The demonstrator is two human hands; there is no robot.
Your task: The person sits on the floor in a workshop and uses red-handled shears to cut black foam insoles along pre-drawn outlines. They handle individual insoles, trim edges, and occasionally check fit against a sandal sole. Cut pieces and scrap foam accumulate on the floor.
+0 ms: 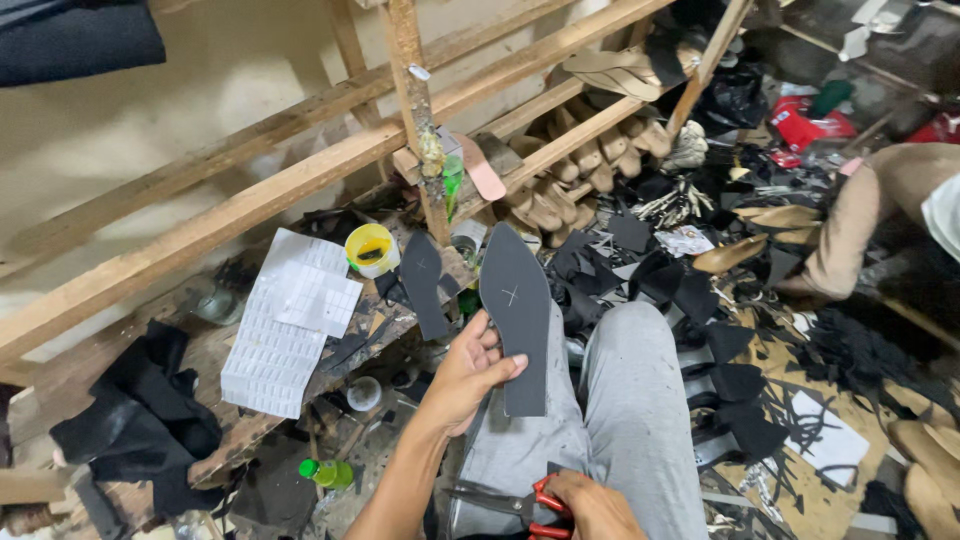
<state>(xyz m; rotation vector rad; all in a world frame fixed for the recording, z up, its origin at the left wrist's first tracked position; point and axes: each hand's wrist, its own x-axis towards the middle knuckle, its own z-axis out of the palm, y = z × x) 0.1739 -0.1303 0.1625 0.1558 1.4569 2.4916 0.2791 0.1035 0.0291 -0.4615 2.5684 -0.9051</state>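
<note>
My left hand (468,372) holds up a dark grey pointed shoe insole (515,300) marked with a small white cross, gripping it near the heel end. At the bottom edge of the view my right hand (592,505) closes around the red handles of a pair of scissors (500,500), which rest on my grey trouser leg (630,400). A second dark insole (424,282) lies on the low wooden bench just left of the raised one.
The wooden bench (215,345) carries white perforated sheets (285,320), a yellow-rimmed pot (371,248) and black cloth (140,410). A slanted wooden rack (560,140) holds tan shoe lasts. Black offcuts (740,380) litter the floor. Another person's arm (865,215) is at the right.
</note>
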